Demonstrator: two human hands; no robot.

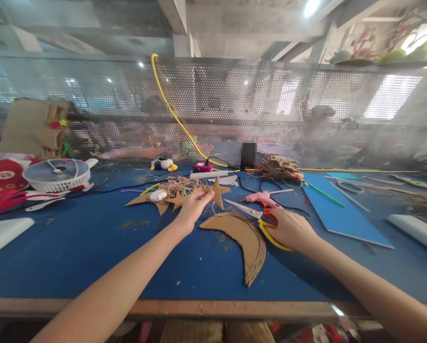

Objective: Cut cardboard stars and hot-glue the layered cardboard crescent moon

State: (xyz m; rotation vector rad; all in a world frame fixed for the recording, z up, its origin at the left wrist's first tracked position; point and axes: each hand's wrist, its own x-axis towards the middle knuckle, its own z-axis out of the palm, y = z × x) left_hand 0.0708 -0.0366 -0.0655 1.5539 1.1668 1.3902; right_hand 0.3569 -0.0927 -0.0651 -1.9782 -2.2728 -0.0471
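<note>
My left hand (pixel 192 209) pinches a small cardboard star (pixel 218 192) by one side, just above the blue table. In my right hand (pixel 288 227) is a pair of scissors (pixel 249 209) with red and yellow handles, its blades pointing left toward the star and looking nearly closed. Between my hands, nearer the front, lies a cardboard crescent moon (pixel 247 238) with twine along its outer edge. More cardboard stars (pixel 177 202) and a tangle of twine (pixel 188 183) lie beyond my left hand. A pink glue gun (pixel 261 197) rests just behind the scissors.
At left stand a white fan-like round basket (pixel 56 175) and a white foam block (pixel 8 233). A bundle of twine (pixel 279 166), a blue board (pixel 342 209) and another foam block (pixel 419 231) are at right. A perforated metal screen (pixel 213 105) closes the back; black cords cross the table.
</note>
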